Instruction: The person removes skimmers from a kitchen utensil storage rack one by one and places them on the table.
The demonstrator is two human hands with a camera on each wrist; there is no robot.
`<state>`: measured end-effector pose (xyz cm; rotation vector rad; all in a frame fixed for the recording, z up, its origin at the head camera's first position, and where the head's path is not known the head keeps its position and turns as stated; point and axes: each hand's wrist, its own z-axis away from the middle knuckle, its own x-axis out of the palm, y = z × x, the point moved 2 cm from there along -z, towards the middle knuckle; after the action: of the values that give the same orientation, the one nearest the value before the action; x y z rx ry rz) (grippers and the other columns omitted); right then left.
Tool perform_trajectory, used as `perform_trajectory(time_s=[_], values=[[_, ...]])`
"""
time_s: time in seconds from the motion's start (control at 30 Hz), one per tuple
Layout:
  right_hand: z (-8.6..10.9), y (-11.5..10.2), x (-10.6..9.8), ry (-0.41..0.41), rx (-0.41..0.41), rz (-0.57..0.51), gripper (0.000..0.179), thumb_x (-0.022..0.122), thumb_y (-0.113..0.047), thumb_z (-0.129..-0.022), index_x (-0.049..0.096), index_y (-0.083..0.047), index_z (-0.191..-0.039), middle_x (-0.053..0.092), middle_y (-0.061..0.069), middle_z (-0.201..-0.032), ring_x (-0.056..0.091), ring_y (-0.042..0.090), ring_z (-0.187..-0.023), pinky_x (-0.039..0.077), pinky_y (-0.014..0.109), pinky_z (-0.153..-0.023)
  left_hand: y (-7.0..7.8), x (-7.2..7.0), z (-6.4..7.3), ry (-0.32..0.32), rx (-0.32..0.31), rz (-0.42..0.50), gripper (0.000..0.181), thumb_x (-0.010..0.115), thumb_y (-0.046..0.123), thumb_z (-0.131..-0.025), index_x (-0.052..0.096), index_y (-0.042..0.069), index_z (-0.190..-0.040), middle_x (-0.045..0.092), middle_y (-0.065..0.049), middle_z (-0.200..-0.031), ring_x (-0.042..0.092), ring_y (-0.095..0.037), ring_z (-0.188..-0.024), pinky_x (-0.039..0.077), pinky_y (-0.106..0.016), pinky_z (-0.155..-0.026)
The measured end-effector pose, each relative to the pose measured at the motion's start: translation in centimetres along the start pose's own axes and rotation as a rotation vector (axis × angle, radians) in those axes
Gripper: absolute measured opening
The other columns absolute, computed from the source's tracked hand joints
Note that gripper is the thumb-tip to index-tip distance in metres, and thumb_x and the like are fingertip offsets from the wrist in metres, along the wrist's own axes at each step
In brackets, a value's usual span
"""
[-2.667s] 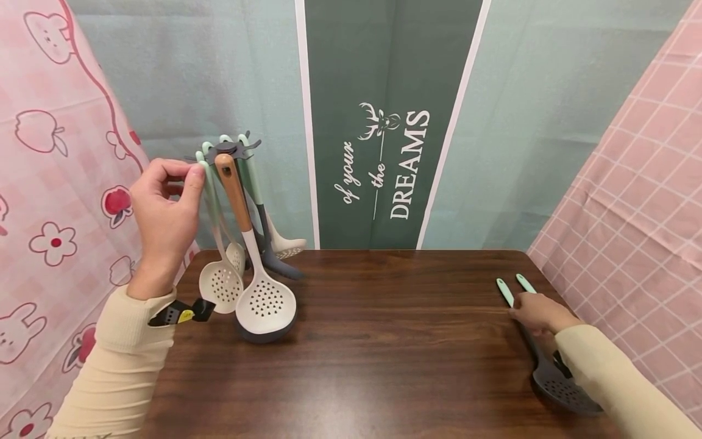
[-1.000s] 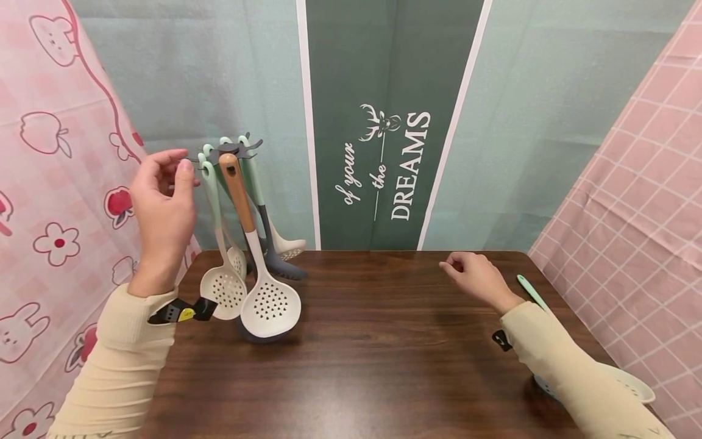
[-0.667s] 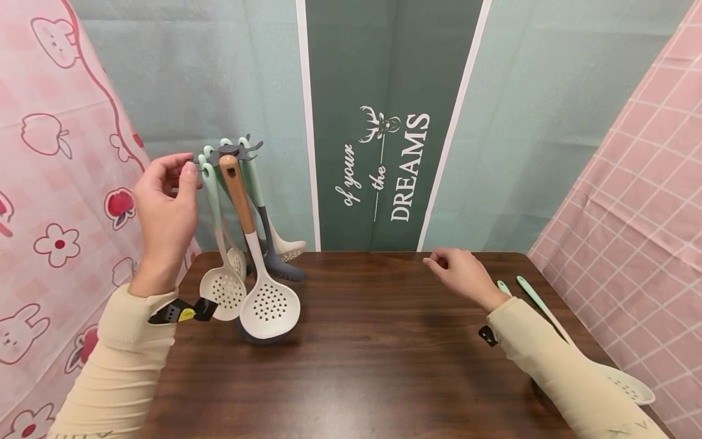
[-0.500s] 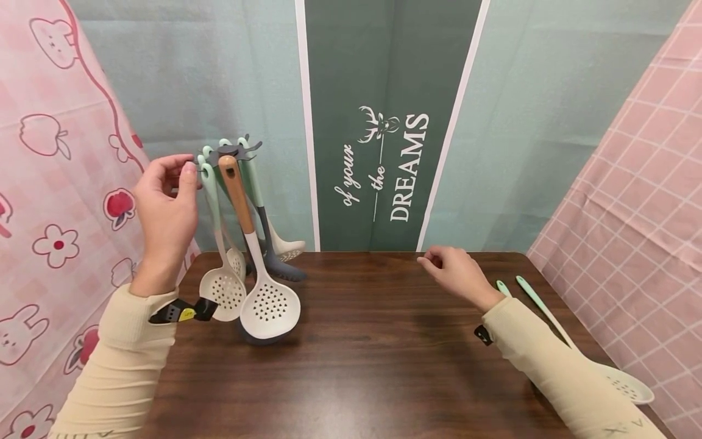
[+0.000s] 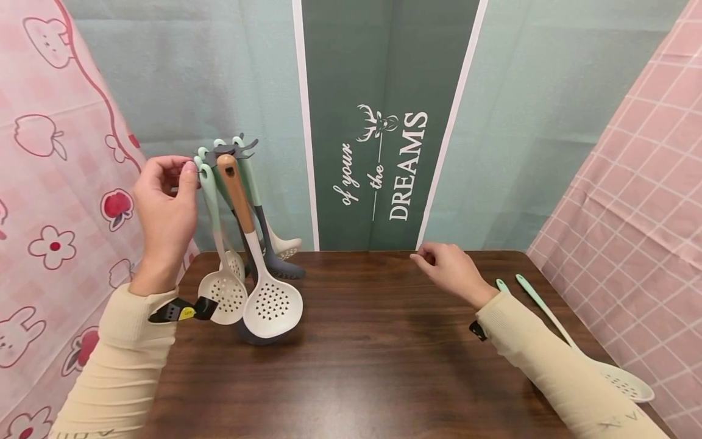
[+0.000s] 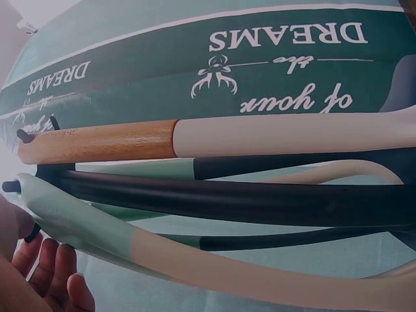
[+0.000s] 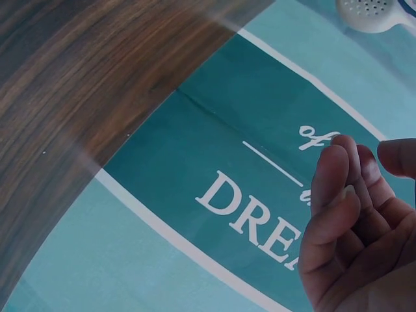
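Note:
On the left stands a dark utensil rack hung with several kitchen utensils. My left hand pinches one of its hooks between thumb and fingers. Right beside those fingers hangs a cream skimmer with a mint handle. A white skimmer with a wooden handle faces me, and a dark utensil head shows behind it. Past them hang a dark utensil and another cream one. My right hand holds nothing, its fingers loosely curled above the table's far side.
At the right of the brown table lies a pale skimmer with a mint handle. A second mint handle lies beside it, the rest hidden by my right sleeve. Fabric screens enclose the back and both sides.
My right hand has left the utensils at the right and moved left over the table. My left hand has shifted from a mint handle to a rack hook, and the rack has turned slightly.

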<state>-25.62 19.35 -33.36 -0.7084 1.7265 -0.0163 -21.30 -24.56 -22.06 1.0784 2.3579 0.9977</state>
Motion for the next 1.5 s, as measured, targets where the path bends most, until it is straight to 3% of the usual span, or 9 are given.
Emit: perform_trajectory(time_s=[0.2, 0.5, 0.8, 1.13, 1.5], values=[[-0.6, -0.7, 0.0, 0.016, -0.038, 0.012, 0.023, 0.065, -0.025, -0.101, 0.065, -0.016, -0.080, 0.049, -0.005, -0.060, 0.043, 0.012, -0.054, 0.035, 0.031, -0.054, 0.0, 0.0, -0.1, 0.000, 0.010, 0.011, 0.022, 0.061, 0.014, -0.101, 0.065, -0.005, -0.113, 0.057, 0.014, -0.090, 0.056, -0.004, -0.079, 0.042, -0.022, -0.071], [-1.2, -2.1, -0.1, 0.020, -0.057, 0.012, 0.022, 0.067, -0.025, -0.099, 0.065, -0.017, -0.079, 0.049, -0.005, -0.059, 0.044, 0.012, -0.054, 0.037, 0.031, -0.054, -0.2, 0.0, 0.0, 0.010, 0.032, 0.047, 0.010, 0.065, 0.014, -0.098, 0.068, 0.006, -0.104, 0.058, 0.015, -0.088, 0.056, -0.006, -0.078, 0.043, -0.022, -0.068], [-1.7, -3.6, -0.2, 0.008, -0.078, -0.001, 0.019, 0.068, -0.026, -0.098, 0.067, -0.016, -0.082, 0.052, -0.007, -0.060, 0.046, 0.012, -0.054, 0.037, 0.032, -0.052, -0.1, 0.1, 0.0, 0.009, 0.024, 0.031, 0.015, 0.066, 0.013, -0.098, 0.068, 0.001, -0.106, 0.058, 0.015, -0.089, 0.057, -0.006, -0.079, 0.043, -0.022, -0.070], [-3.0, -6.0, -0.8, 0.045, -0.138, 0.017, 0.022, 0.068, -0.026, -0.097, 0.063, -0.020, -0.076, 0.051, -0.010, -0.059, 0.047, 0.010, -0.054, 0.039, 0.032, -0.052, 0.2, 0.0, 0.1, 0.006, 0.021, 0.041, 0.014, 0.067, 0.016, -0.098, 0.070, 0.005, -0.106, 0.059, 0.013, -0.091, 0.058, -0.006, -0.080, 0.045, -0.023, -0.070], [-3.6, -8.3, -0.8, 0.022, -0.151, 0.038, 0.023, 0.066, -0.028, -0.098, 0.062, -0.020, -0.076, 0.052, -0.011, -0.058, 0.048, 0.010, -0.052, 0.039, 0.032, -0.049, 0.3, -0.2, 0.0, -0.005, 0.026, 0.008, 0.016, 0.068, 0.018, -0.098, 0.069, 0.004, -0.107, 0.058, 0.015, -0.090, 0.057, -0.006, -0.080, 0.045, -0.021, -0.070]])
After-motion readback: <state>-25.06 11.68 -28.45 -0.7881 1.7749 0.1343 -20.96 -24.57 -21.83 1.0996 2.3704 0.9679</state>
